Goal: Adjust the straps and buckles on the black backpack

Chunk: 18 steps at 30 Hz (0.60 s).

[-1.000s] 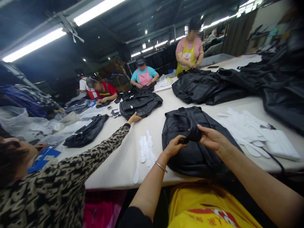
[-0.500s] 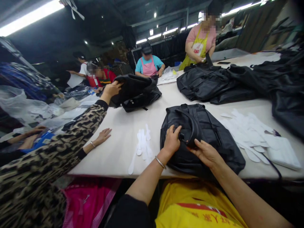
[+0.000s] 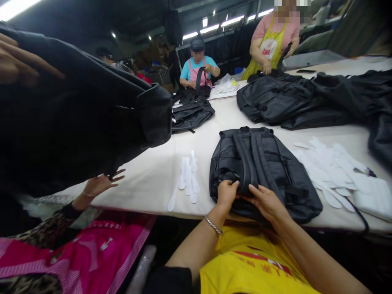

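A black backpack [image 3: 263, 167] lies flat on the white table [image 3: 153, 179] in front of me, straps up. My left hand [image 3: 226, 194] rests on its near edge with fingers curled over the fabric at the base of the straps. Just to the right, my right hand [image 3: 267, 201] lies on the same near edge, fingers bent and pressing the fabric. Both hands touch the bag's top end, close together.
A co-worker at my left lifts another black backpack [image 3: 92, 118] high across the view, with one hand [image 3: 99, 184] on the table edge. White paper cut-outs [image 3: 187, 181] lie left of my bag and more [image 3: 333, 171] to the right. Further black bags [image 3: 284, 102] and other workers are behind.
My hands slid down from the backpack's handle to its near edge, and the strap now lies flat. The co-worker picked up a bag from the far pile and swung it toward the left foreground.
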Tool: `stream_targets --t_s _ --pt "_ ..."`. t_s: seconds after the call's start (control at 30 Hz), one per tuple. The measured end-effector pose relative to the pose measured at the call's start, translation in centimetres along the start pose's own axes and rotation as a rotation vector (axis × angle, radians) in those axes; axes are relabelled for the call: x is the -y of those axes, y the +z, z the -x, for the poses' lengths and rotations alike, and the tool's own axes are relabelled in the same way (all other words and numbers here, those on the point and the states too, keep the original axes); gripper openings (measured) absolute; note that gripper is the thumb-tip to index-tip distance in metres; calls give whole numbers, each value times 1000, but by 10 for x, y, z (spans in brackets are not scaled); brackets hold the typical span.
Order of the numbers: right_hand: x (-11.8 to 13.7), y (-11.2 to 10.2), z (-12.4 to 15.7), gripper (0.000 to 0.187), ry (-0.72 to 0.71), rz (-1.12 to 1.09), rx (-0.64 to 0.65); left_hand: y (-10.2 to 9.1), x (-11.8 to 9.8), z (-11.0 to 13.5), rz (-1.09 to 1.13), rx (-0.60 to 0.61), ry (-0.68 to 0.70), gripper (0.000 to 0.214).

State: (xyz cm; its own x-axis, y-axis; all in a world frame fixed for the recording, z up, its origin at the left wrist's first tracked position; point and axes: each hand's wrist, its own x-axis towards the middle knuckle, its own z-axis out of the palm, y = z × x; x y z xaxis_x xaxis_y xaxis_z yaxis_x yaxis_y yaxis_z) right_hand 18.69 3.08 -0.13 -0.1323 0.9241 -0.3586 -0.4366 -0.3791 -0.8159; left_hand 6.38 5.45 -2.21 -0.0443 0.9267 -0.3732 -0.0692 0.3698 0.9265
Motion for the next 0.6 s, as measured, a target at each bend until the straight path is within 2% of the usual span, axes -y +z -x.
stream_targets --t_s 0.07,0.17,0.3,0.4,0.6 --pt "2 -1 1 26 0 113 -43 7 -1 -9 -123 -72 49 16" --pt "7 -3 -1 27 -41 316 -110 15 -1 -14 -175 -86 120 14" --pt "7 -3 -6 28 -62 509 -138 15 -3 -7 -34 -29 2 12" --pt "1 -5 -10 30 -53 573 -146 14 -3 -2 55 -47 -68 13" --pt "-12 -16 -16 30 -50 681 -128 16 3 -9 33 -152 -14 15"
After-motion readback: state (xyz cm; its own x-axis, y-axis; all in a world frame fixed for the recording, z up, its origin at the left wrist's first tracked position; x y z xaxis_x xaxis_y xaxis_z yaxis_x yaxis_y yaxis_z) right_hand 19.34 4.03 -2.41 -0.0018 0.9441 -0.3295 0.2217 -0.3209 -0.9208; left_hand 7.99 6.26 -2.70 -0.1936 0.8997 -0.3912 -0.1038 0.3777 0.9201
